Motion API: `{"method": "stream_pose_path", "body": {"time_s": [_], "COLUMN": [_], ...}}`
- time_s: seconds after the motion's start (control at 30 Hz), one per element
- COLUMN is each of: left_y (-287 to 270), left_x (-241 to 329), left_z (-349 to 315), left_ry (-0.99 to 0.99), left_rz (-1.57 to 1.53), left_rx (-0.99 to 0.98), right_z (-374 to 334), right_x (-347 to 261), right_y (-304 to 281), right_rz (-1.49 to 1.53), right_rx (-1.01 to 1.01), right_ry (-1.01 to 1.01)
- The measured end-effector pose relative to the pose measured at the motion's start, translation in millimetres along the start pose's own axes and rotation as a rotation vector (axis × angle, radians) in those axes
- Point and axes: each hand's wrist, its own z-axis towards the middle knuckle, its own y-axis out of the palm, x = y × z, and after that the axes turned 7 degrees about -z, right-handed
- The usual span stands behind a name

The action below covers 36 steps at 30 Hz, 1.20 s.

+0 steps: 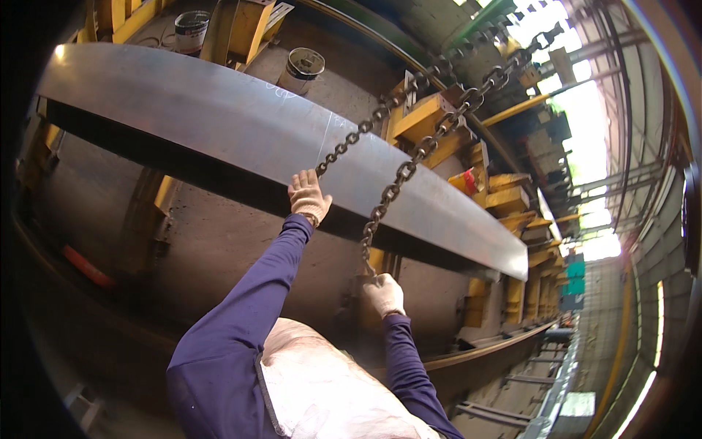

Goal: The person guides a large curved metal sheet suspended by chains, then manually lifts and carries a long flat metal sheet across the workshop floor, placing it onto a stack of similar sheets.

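Note:
A long grey steel beam lies across the view, its flat face up and the space under its near edge dark. My left hand, in a pale work glove, rests on that near edge with fingers stretched out. The far chain comes down to the beam beside its fingertips; its end is hidden. Lower and to the right, my gloved right hand is closed at the lower end of the near chain, off the beam's edge. What fitting hangs there is blurred and partly covered by the hand.
Yellow steel supports stand beyond the beam, with more yellow blocks to the right. Two buckets, one open and one white and dark, stand behind it. A red bar lies low left. A rail runs along the lower right.

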Motion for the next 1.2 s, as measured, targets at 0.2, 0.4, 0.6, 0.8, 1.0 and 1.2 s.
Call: {"method": "stream_pose_path", "body": {"time_s": [0.2,0.4,0.6,0.8,1.0,1.2], "left_y": [49.6,77.4,92.8,94.5,83.0,107.9], "left_x": [-10.2,-29.9,-35.8,-25.0,-13.0,-28.6], "left_z": [55.5,73.4,64.4,61.2,55.9,52.5], "left_ry": [-0.052,-0.099,-0.045,-0.218,-0.237,-0.141], "left_rz": [0.126,0.038,0.137,0.153,0.154,0.194], "left_rx": [0.020,0.219,0.303,0.412,0.307,0.379], "right_z": [132.8,343.6,570.9,643.9,692.1,686.0], "right_x": [-19.4,-81.6,-151.8,-281.1,-350.2,-375.9], "right_y": [-40.0,-76.0,-70.3,-56.1,-39.1,-34.7], "right_rz": [-0.178,-0.527,-0.625,-0.275,-0.612,-0.827], "right_rx": [0.027,0.134,0.283,-0.177,-0.145,-0.266], "right_ry": [-0.100,-0.288,-0.826,-1.093,-1.232,-1.181]}}
